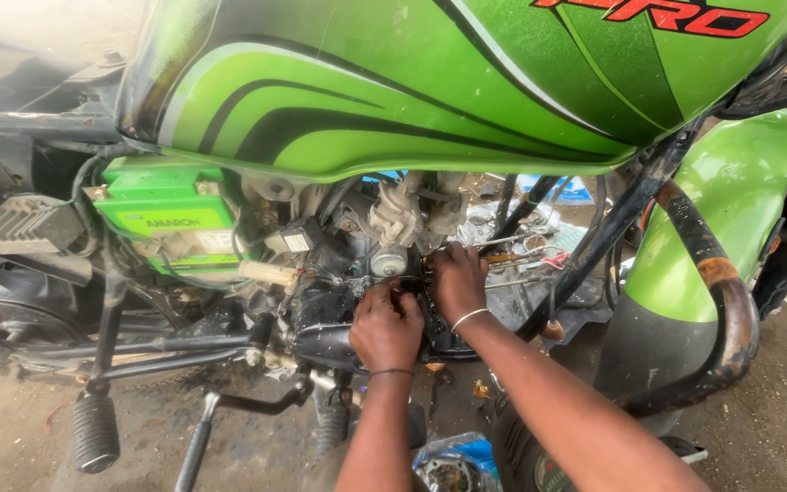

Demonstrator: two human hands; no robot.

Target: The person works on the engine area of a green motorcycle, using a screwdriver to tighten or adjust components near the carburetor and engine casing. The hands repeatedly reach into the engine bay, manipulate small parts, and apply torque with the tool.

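- Left hand (385, 326) is pressing knuckles-out against the dark engine block (339, 319), fingers curled in tight; it may be pinching something small, but I can't tell what, the fingertips are hidden.
- Right hand (456, 281) is sitting just to the right and slightly farther in, fingers also curled onto the same spot of the engine; grip is narrow, and what it holds, if anything, can't be made out.
- Both hands are touching the engine in the open gap under the green fuel tank (430, 82), just below a small round metal cap (388, 261) and the pale carburettor body (400, 211).
- Judgement: looks like fine fitting or loosening work on the engine's side face, both hands on one small part.
- Next move, as I read it, is calling for steady fingertip control; the gap is cramped, wires and hoses are crowding in from the left.
- Left of the hands: green battery (164, 211) in its frame, well apart.
- Right: rusty bent exhaust pipe (717, 301) and green front mudguard (730, 200).
- Near, on the dirt floor: kick lever (248, 405) and a footpeg (95, 432) at left, a bag with a round metal part (453, 465) by the wrists.
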